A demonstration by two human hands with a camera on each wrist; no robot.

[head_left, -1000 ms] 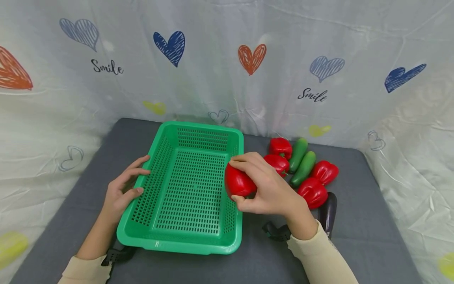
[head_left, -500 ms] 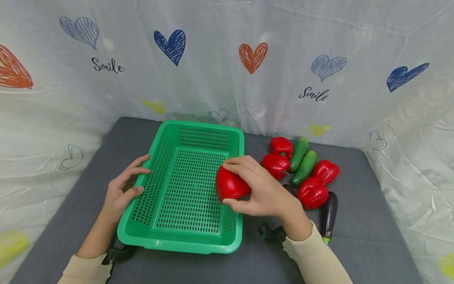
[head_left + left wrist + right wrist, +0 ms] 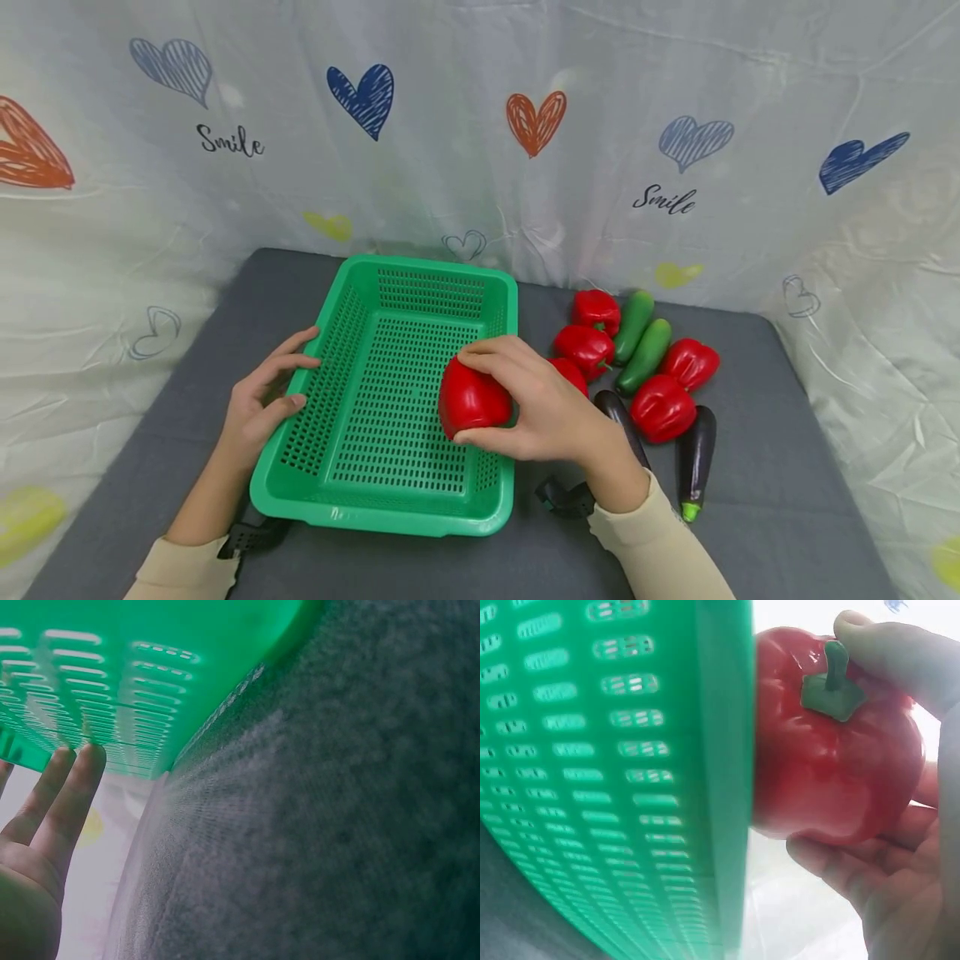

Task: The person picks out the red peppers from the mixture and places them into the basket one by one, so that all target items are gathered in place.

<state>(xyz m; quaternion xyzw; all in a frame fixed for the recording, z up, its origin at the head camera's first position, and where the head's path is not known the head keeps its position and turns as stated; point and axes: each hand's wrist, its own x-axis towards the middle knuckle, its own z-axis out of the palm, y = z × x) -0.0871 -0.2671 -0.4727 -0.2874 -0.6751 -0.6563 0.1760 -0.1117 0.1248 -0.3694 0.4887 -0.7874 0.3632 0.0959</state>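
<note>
My right hand [image 3: 536, 404] grips a red bell pepper [image 3: 471, 402] between thumb and fingers, above the right side of a green plastic basket [image 3: 390, 521]. In the right wrist view the pepper [image 3: 825, 780] shows its green stem, and the basket's rim [image 3: 731, 787] covers part of it. My left hand [image 3: 258, 404] rests at the basket's left side, thumb and fingertips at the rim. Seen from the left wrist, its straight fingers [image 3: 64, 806] touch the slotted outer wall [image 3: 225, 637].
Right of the basket lie several more red bell peppers [image 3: 663, 408], two green cucumbers [image 3: 645, 358] and two dark eggplants [image 3: 697, 454], one partly behind my right arm. A grey cloth [image 3: 780, 467] covers the table; a white curtain [image 3: 450, 183] with printed hearts hangs behind.
My right hand has carried the bell pepper leftward, from the basket's right rim to further over its inside. Another pepper and an eggplant behind that hand have come into view. My left hand stays put.
</note>
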